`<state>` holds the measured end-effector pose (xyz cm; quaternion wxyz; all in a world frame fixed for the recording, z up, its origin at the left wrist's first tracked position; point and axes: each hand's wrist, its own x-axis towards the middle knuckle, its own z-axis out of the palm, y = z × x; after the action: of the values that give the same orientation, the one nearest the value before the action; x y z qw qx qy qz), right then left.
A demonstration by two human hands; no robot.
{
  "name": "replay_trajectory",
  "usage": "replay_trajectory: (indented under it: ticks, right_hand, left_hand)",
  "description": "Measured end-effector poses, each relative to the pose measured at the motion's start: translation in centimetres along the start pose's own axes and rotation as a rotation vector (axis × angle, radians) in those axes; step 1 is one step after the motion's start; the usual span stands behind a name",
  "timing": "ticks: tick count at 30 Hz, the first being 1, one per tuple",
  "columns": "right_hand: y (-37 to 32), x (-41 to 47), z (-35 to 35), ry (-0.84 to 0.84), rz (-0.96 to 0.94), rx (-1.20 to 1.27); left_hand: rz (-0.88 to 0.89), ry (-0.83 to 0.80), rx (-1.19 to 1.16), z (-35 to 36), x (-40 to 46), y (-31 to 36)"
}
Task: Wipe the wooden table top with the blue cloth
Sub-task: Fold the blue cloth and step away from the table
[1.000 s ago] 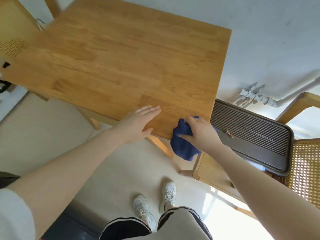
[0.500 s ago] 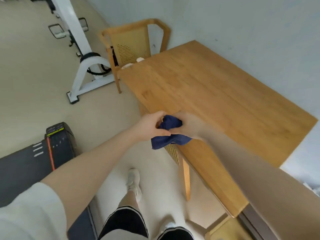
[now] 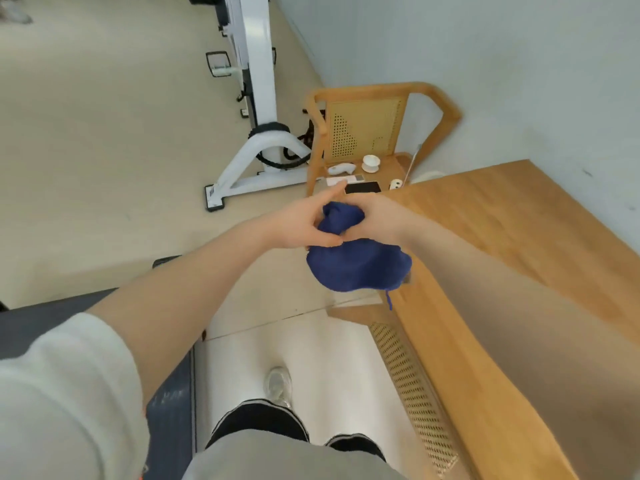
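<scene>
The blue cloth (image 3: 356, 266) is bunched up and held in the air just off the near left corner of the wooden table top (image 3: 540, 233). My right hand (image 3: 381, 220) grips its upper part from the right. My left hand (image 3: 301, 225) pinches the cloth from the left, thumb against it and index finger stretched forward. Most of the cloth hangs below both hands, a loose thread dangling. Neither hand touches the table.
A wooden cane-back chair (image 3: 367, 133) stands past the table's end, its seat holding a white cup (image 3: 370, 163), a phone (image 3: 362, 187) and small items. A white exercise machine (image 3: 256, 109) is on the floor to the left. A cane chair (image 3: 412, 386) is tucked under the table.
My left hand left the table top and joined my right hand on the cloth. The view swung left along the table, and both hands now hold the cloth off the table's corner.
</scene>
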<state>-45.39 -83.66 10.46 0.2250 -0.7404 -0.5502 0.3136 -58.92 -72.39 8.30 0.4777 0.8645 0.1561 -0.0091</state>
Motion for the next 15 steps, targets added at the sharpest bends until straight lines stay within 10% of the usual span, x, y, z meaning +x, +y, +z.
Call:
replay_trajectory:
  ticks: [6, 15]
  right_hand:
    - [-2.6, 13.2, -4.2, -0.025, -0.098, -0.142]
    - [0.9, 30.5, -11.5, -0.039, -0.001, -0.507]
  left_hand:
    - [-0.081, -0.012, -0.143, -11.6, 5.6, -4.9]
    - [-0.134, 0.217, 0.402, -21.7, 18.5, -11.1]
